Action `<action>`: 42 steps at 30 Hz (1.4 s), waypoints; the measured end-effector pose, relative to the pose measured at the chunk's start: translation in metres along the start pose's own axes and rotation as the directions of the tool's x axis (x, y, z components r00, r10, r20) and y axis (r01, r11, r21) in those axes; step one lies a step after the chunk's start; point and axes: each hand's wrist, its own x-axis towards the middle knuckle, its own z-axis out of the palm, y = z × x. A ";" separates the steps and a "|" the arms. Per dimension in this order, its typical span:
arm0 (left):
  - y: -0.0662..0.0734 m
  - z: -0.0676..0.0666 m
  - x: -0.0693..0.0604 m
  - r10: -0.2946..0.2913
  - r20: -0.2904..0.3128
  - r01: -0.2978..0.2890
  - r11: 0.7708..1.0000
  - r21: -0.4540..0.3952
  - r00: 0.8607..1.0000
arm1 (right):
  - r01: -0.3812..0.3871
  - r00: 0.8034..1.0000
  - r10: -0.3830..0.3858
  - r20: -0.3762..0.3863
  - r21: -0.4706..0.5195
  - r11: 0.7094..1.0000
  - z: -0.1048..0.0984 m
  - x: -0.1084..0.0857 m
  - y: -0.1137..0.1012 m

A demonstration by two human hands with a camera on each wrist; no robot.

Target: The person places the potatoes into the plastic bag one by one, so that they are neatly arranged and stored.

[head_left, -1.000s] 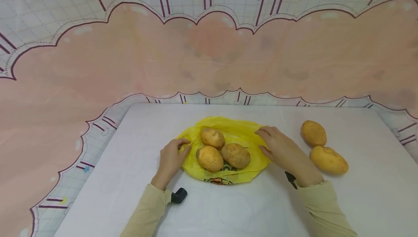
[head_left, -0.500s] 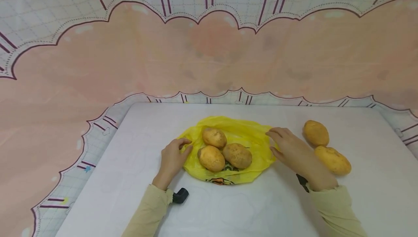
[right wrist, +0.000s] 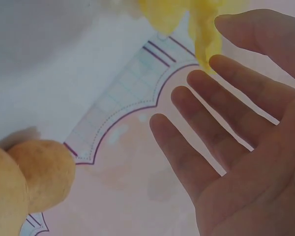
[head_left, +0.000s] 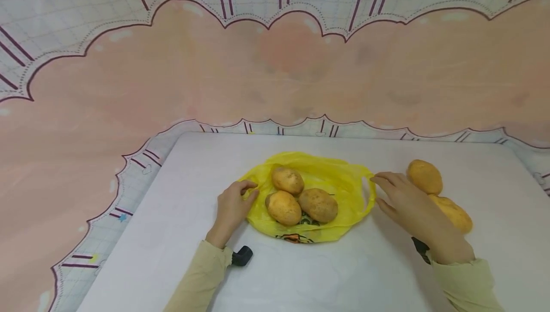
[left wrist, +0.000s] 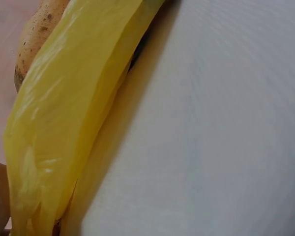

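Note:
A yellow plastic bag (head_left: 352, 192) lies spread on the white table, with three potatoes (head_left: 318, 205) resting on it in the head view. My left hand (head_left: 230, 209) holds the bag's left edge between thumb and curled fingers; in the left wrist view the yellow plastic (left wrist: 64, 108) gathers beside a fingertip, the grip itself mostly hidden. At the opposite end, my right hand (head_left: 412, 207) has its fingertips by the bag's handle loop. The right wrist view shows that hand's fingers (right wrist: 201, 128) straight and spread, with nothing gripped.
Two more potatoes (head_left: 424, 177) lie on the right of the white table (head_left: 326, 274), close behind the right hand and forearm. A patterned cloth (head_left: 275, 73) in peach and white hangs beyond the table's far edge.
My right hand has moved to the right, and the bag's right side has spread out so that its handle loop shows. The left hand stays at the left edge; the potatoes stay put.

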 end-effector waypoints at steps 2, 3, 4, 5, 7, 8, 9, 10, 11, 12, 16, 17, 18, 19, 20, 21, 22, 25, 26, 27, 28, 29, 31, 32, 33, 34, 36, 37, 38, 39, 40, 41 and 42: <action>0.000 -0.001 -0.001 -0.007 -0.008 0.007 1.000 0.002 1.000 | -0.003 1.000 0.003 0.007 0.002 1.000 -0.002 -0.001 0.001; 0.000 -0.001 -0.001 -0.011 -0.007 0.011 1.000 0.003 1.000 | -0.007 1.000 0.007 0.011 0.003 1.000 -0.003 -0.001 0.001; -0.001 -0.001 -0.001 -0.010 -0.004 0.010 1.000 0.005 1.000 | -0.014 1.000 0.014 0.011 0.000 1.000 -0.003 -0.002 0.002; -0.001 -0.001 -0.002 -0.008 0.000 0.008 1.000 0.005 1.000 | -0.019 1.000 0.019 0.009 -0.004 1.000 -0.004 -0.004 0.002; 0.000 -0.001 -0.002 -0.004 0.003 0.004 1.000 0.003 1.000 | -0.021 1.000 0.021 -0.006 -0.004 1.000 -0.005 -0.006 0.005; 0.000 -0.001 -0.002 -0.001 0.005 0.001 1.000 0.004 1.000 | -0.023 1.000 0.023 -0.014 0.000 1.000 -0.006 -0.008 0.006; 0.000 -0.001 -0.001 0.001 0.006 -0.001 1.000 0.002 1.000 | -0.020 0.999 0.020 -0.028 0.002 1.000 -0.006 -0.010 0.007; 0.000 -0.001 -0.001 0.003 0.003 -0.003 1.000 0.001 1.000 | -0.019 0.999 0.019 -0.038 0.004 1.000 -0.006 -0.011 0.009; 0.000 -0.001 -0.001 0.004 0.001 -0.004 1.000 0.000 1.000 | -0.017 0.999 0.017 -0.047 0.003 1.000 -0.006 -0.012 0.010; 0.000 -0.001 -0.001 0.004 -0.001 -0.004 1.000 0.000 1.000 | -0.016 0.998 0.016 -0.054 0.002 1.000 -0.006 -0.013 0.011; 0.000 -0.002 -0.002 -0.003 0.001 0.003 1.000 0.002 1.000 | -0.033 0.998 0.033 -0.049 -0.004 0.999 -0.006 -0.018 0.015; 0.000 -0.002 -0.002 -0.005 0.000 0.005 1.000 0.003 1.000 | -0.030 0.998 0.030 -0.053 -0.010 0.999 -0.006 -0.019 0.016; 0.000 -0.003 -0.003 -0.007 -0.001 0.007 1.000 0.004 1.000 | -0.027 0.998 0.026 -0.056 -0.005 1.000 -0.006 -0.020 0.018; -0.001 -0.003 -0.003 -0.006 -0.003 0.006 1.000 0.004 1.000 | -0.023 0.998 0.023 -0.058 -0.003 1.000 -0.007 -0.021 0.019; -0.001 -0.003 -0.003 -0.005 -0.004 0.005 1.000 0.004 1.000 | -0.018 0.998 0.017 -0.068 -0.003 1.000 -0.007 -0.022 0.021; -0.001 -0.003 -0.002 -0.001 -0.005 0.001 1.000 0.005 1.000 | -0.020 0.997 0.020 -0.071 -0.002 1.000 -0.008 -0.024 0.022; -0.001 -0.003 -0.002 0.002 -0.005 -0.002 1.000 0.004 1.000 | -0.021 0.997 0.020 -0.078 -0.004 1.000 -0.009 -0.025 0.023; 0.000 -0.002 -0.001 0.011 0.002 -0.011 1.000 0.004 1.000 | -0.034 0.996 0.034 -0.087 -0.003 0.999 -0.012 -0.029 0.026; 0.000 -0.002 -0.002 0.008 0.006 -0.008 1.000 0.004 1.000 | -0.036 0.995 0.036 -0.089 -0.003 0.999 -0.013 -0.031 0.027; 0.000 -0.003 -0.002 0.005 0.009 -0.005 1.000 0.007 1.000 | -0.038 0.996 0.037 -0.086 -0.001 0.999 -0.013 -0.032 0.028; 0.000 -0.003 -0.002 0.000 0.011 0.000 1.000 0.006 1.000 | -0.039 0.996 0.039 -0.085 0.003 0.999 -0.013 -0.033 0.028; 0.000 -0.003 -0.002 -0.005 0.010 0.005 1.000 0.006 1.000 | -0.040 0.996 0.040 -0.083 0.004 0.999 -0.013 -0.034 0.029; -0.002 -0.004 -0.003 -0.012 0.006 0.012 1.000 0.006 1.000 | -0.044 0.996 0.044 -0.082 0.005 0.999 -0.012 -0.035 0.030; -0.002 -0.004 -0.003 -0.014 0.003 0.014 1.000 0.005 1.000 | -0.048 0.996 0.048 -0.081 0.005 0.999 -0.011 -0.036 0.031; -0.003 -0.004 -0.002 -0.012 0.000 0.012 1.000 0.004 1.000 | -0.053 0.995 0.053 -0.083 0.003 0.999 -0.011 -0.037 0.031; -0.003 -0.005 -0.002 -0.010 -0.002 0.010 1.000 0.003 1.000 | -0.055 0.995 0.055 -0.088 0.002 0.998 -0.010 -0.038 0.032; -0.003 -0.004 -0.001 -0.005 0.000 0.005 1.000 0.000 1.000 | -0.057 0.993 0.057 -0.101 -0.001 0.998 -0.009 -0.040 0.034; -0.003 -0.004 -0.001 -0.003 0.003 0.003 1.000 -0.004 1.000 | -0.057 0.993 0.057 -0.107 -0.003 0.998 -0.009 -0.041 0.035; -0.003 -0.004 -0.001 -0.001 0.005 0.001 1.000 -0.005 1.000 | -0.057 0.992 0.056 -0.113 -0.003 0.998 -0.009 -0.042 0.036; -0.003 -0.003 0.000 0.000 0.008 0.000 1.000 -0.006 1.000 | -0.054 0.991 0.054 -0.122 -0.004 0.999 -0.009 -0.043 0.037; -0.003 -0.002 0.000 0.000 0.008 0.000 1.000 -0.007 1.000 | -0.053 0.991 0.053 -0.124 -0.004 0.999 -0.008 -0.045 0.039; -0.003 -0.002 0.000 -0.001 0.009 0.001 1.000 -0.007 1.000 | -0.053 0.991 0.052 -0.125 -0.007 0.999 -0.008 -0.046 0.040; -0.002 -0.001 0.000 -0.002 0.008 0.002 1.000 -0.008 1.000 | -0.052 0.991 0.051 -0.127 -0.010 0.999 -0.008 -0.048 0.041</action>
